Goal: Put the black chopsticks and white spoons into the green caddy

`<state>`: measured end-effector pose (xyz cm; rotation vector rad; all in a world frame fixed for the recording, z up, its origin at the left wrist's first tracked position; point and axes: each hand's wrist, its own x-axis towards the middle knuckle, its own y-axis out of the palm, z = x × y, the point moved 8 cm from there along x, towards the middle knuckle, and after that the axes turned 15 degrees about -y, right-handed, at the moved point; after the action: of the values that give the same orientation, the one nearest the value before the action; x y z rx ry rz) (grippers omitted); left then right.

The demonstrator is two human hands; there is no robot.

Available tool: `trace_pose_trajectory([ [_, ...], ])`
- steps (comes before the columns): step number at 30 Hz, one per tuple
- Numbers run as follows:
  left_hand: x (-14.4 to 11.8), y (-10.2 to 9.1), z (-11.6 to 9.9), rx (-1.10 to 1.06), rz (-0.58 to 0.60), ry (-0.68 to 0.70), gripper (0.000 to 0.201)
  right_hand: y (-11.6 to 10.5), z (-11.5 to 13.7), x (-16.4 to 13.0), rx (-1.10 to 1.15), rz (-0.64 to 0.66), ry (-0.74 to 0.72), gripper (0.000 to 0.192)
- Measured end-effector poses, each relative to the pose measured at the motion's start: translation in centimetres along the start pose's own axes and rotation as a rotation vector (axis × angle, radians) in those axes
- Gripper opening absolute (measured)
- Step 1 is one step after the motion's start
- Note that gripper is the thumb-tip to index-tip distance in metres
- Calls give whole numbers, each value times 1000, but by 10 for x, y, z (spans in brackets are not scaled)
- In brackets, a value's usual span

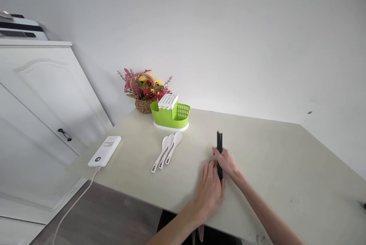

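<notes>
A bundle of black chopsticks [219,141] lies over the table, pointing away from me, with its far ends showing past my fingers. My right hand [226,161] is closed round the middle of the bundle, thumb across the top. Lower down, my left hand [210,184] grips the near end, fingers curled beside it, so part of the chopsticks is hidden. To the left, several centimetres off, three white spoons [169,149] rest side by side with bowls facing the wall. Behind them stands a green cutlery holder [168,117] with a white slotted top and white base.
A wicker basket of artificial flowers [144,92] stands behind the green holder by the wall. At the table's left edge lies a white power bank [105,151] with a cable [74,203] hanging down. A white cabinet [42,115] adjoins the left side.
</notes>
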<state>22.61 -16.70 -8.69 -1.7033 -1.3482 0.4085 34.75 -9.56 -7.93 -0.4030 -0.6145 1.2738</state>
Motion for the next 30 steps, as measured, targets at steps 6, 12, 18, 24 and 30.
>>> trace_pose_trajectory([
  [6, -8, 11, 3, 168, -84, 12, 66, 9, -3, -9, -273, 47, 84, 31],
  [12, -6, 6, -1, 273, -82, 41, 66, 8, 0, -10, -425, 74, 67, 35],
  [18, -6, -1, -1, 204, -23, 12, 63, 2, -9, -8, -440, 92, -1, 43],
  [24, -8, -6, -2, 108, 34, 33, 63, -5, -16, -11, -380, 51, -105, 47],
  [30, -10, -9, -7, 135, 50, 53, 69, -6, -23, -14, -286, 26, -182, 42],
])
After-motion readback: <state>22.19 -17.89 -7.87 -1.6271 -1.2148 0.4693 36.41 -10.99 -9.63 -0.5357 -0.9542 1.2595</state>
